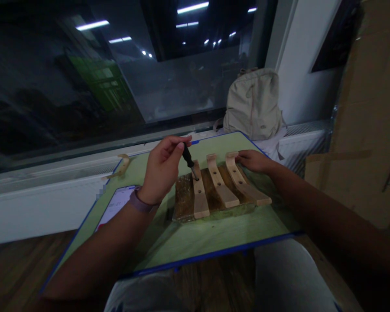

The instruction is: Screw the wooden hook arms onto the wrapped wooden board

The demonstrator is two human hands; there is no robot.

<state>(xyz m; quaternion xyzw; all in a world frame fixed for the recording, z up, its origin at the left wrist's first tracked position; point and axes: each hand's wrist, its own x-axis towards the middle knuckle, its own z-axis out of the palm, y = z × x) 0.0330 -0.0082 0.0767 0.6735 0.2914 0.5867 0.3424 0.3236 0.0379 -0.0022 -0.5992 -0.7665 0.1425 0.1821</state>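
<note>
My left hand (164, 167) pinches the black handle of a screwdriver (187, 155). The screwdriver's tip points down into the upper hole of the leftmost curved wooden hook (200, 203). Two more such pieces, a middle wooden hook (221, 184) and a right wooden hook (242, 182), lie across the same dark brown wooden board (184, 197). Each has two dark holes; whether screws sit in them is too small to tell. At the far end of the right hook rests my right hand (253, 161), its fingertips against the hook and board edge, partly hidden.
The board lies on a green table (195, 247) with a blue edge. A loose curved wooden piece (123, 164) lies at its far left, near a phone (117, 203) with a lit screen. Behind stand a beige backpack (253, 104) and a window; cardboard (367, 130) is at right.
</note>
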